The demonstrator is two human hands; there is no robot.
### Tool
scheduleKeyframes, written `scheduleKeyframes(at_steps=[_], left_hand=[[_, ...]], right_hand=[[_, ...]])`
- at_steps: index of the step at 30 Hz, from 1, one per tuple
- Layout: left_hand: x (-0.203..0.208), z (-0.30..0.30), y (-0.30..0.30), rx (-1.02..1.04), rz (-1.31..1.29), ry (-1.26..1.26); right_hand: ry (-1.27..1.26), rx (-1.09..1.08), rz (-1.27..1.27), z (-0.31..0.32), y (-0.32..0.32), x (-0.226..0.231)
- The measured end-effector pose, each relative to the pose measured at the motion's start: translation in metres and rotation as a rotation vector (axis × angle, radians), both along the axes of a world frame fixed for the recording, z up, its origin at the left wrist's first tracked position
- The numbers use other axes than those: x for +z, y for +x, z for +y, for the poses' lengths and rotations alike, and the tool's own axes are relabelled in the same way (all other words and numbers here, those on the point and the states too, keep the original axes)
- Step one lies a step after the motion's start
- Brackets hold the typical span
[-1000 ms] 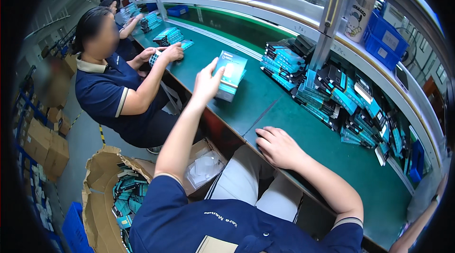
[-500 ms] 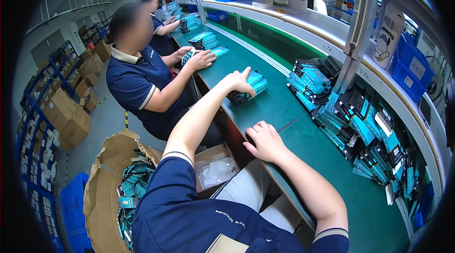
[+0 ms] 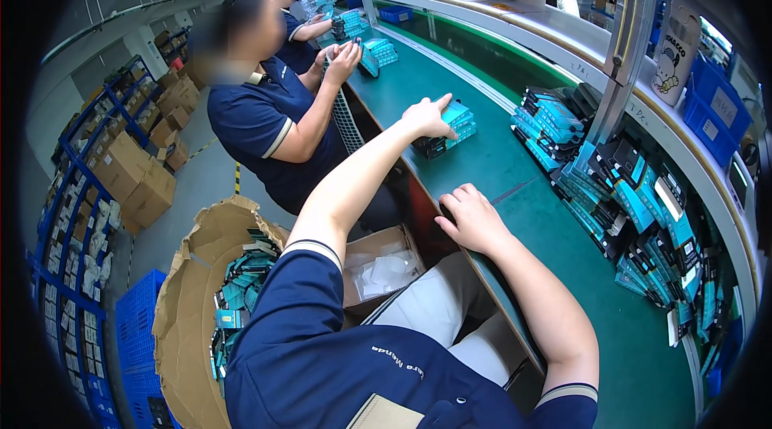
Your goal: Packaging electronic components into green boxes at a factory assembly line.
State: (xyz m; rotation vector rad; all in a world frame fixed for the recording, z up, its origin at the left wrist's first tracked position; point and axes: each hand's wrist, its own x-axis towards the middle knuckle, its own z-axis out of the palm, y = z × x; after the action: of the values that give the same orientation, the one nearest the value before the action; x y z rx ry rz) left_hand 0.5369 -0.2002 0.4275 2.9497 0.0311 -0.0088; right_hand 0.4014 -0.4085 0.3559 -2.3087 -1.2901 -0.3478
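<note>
My left arm reaches far out along the green table. My left hand [image 3: 428, 120] lies over a short stack of flat teal-and-black boxes [image 3: 460, 120], its fingers gripping the near side and one finger stretched out across the top. Closer to me, my right hand [image 3: 474, 218] rests on the table's near edge. Its fingers are slightly bent and apart, and it holds nothing. Across the table to the right, a neat pile of similar boxes [image 3: 550, 125] leans beside a large jumbled heap of them [image 3: 643, 212].
A co-worker [image 3: 265, 99] stands left of the table, hands raised around a small item, near another teal stack [image 3: 379, 53]. A big torn carton [image 3: 183, 308] of teal boxes and a small carton [image 3: 384, 256] with white pieces sit beside me. A metal post [image 3: 626, 35] rises at the table's far side.
The view has shifted, so the scene sits farther right. The near co-worker has lifted both hands from the table. My own hands keep their places on the stack and the table edge.
</note>
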Motion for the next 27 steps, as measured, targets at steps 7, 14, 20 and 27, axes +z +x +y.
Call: scheduleKeyframes(at_steps=[7, 14, 20, 27], left_hand=[[0.012, -0.007, 0.027, 0.080, 0.260, 0.061], [0.003, -0.031, 0.036, 0.220, 0.037, -0.009], [0.002, -0.028, 0.039, 0.222, 0.063, -0.036], [0.002, -0.037, 0.034, 0.250, -0.004, -0.011]], right_hand=[[-0.003, 0.008, 0.018, 0.004, -0.006, -0.002], [-0.058, -0.007, 0.066, 0.003, 0.000, -0.001], [-0.047, 0.014, 0.010, 0.004, -0.003, -0.001], [-0.057, 0.001, 0.046, 0.001, -0.003, 0.002]])
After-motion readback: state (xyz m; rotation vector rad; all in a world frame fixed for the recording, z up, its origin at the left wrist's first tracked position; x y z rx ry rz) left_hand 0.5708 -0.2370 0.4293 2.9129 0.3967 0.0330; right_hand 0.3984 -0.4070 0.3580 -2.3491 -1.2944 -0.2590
